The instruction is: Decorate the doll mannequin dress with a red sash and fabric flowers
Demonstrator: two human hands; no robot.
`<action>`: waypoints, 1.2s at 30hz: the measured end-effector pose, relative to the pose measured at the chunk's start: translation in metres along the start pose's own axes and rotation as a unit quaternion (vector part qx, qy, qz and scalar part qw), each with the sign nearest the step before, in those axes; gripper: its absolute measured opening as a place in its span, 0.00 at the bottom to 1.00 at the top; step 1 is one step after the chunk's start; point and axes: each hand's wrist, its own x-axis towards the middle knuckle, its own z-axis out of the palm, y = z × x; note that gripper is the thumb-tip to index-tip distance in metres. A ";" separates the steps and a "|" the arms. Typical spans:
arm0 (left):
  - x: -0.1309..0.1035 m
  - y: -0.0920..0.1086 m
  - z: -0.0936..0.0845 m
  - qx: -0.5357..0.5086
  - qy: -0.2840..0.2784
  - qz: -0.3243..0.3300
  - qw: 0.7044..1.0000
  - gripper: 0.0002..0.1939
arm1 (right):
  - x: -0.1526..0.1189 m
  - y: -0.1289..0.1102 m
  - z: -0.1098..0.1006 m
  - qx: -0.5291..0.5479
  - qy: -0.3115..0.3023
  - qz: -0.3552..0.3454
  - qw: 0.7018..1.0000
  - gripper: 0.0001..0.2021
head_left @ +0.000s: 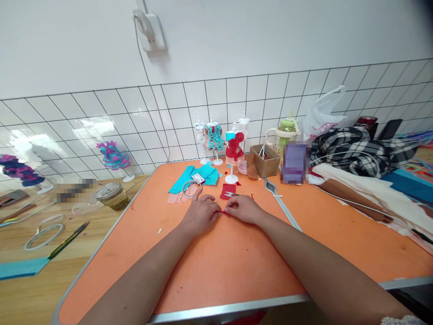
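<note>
At the middle of the orange table, my left hand (pixel 202 212) and my right hand (pixel 244 208) pinch a narrow piece of red fabric (pixel 223 212) stretched between their fingertips. Just beyond my right hand, small scissors (pixel 230 194) lie on a flat red cloth piece (pixel 227 188). Past my left hand is a white ring (pixel 191 189) resting on pink fabric, with turquoise cloth (pixel 211 175) behind it. A miniature dress form (pixel 234 146) in a red and pink outfit stands behind the scissors.
More small dress forms (pixel 216 140) stand along the tiled wall. Right of them are a cardboard box (pixel 266 161), a green-lidded jug (pixel 287 128), a plaid cloth (pixel 358 153) and a grey zipper (pixel 284 205). A wooden table (pixel 71 253) with a glass jar (pixel 114 196) adjoins on the left.
</note>
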 end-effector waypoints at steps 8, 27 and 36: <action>-0.001 0.005 -0.001 -0.007 0.005 0.027 1.000 0.10 | 0.002 0.000 0.004 0.066 -0.023 0.044 0.997 0.12; 0.000 0.004 -0.002 -0.023 -0.003 0.010 1.000 0.07 | 0.001 0.000 0.007 0.116 -0.009 0.025 0.993 0.18; 0.001 0.005 -0.003 -0.018 0.022 -0.003 1.000 0.07 | 0.000 -0.005 -0.004 0.276 -0.086 0.158 0.944 0.14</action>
